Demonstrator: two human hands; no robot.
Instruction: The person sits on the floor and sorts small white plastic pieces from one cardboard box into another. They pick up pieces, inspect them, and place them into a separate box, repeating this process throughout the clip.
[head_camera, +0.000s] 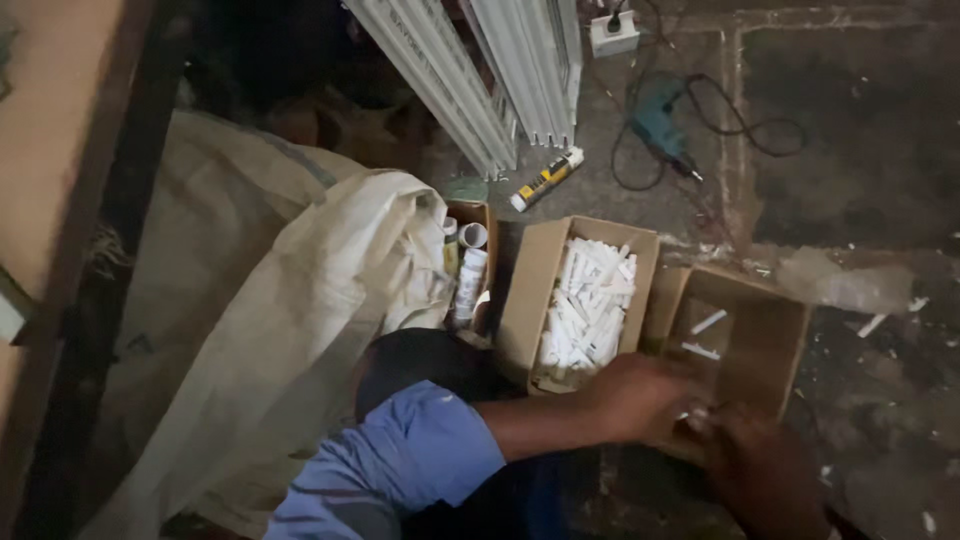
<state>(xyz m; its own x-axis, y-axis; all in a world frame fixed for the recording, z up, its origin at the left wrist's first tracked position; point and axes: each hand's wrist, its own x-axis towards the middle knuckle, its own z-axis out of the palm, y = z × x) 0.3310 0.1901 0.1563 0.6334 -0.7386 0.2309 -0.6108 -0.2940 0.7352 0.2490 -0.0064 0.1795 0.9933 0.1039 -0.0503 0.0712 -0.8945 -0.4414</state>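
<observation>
My left hand (640, 395) and my right hand (765, 470) meet at the near rim of the nearly empty cardboard box (770, 345), which I take as my landmark; the fingers of both are bunched together over something small and pale at that rim, but blur hides it, so I cannot tell how far either grip is closed or what it has hold of; inside the box lie two white sticks (705, 337), their long axes running slantwise toward its far right corner, apart from each other and from my fingers; just left of the box, touching its wall, stands a fuller box (540, 280) heaped with the same white pieces (590, 305), most pointing away from me; left of that, a narrow carton holds upright tubes (468, 280), hard against a big woven sack (300, 310); beyond the box on the floor lie a sealant cartridge (546, 179), a teal drill (660, 125) with its looped cord, and white frame sections (480, 70).
</observation>
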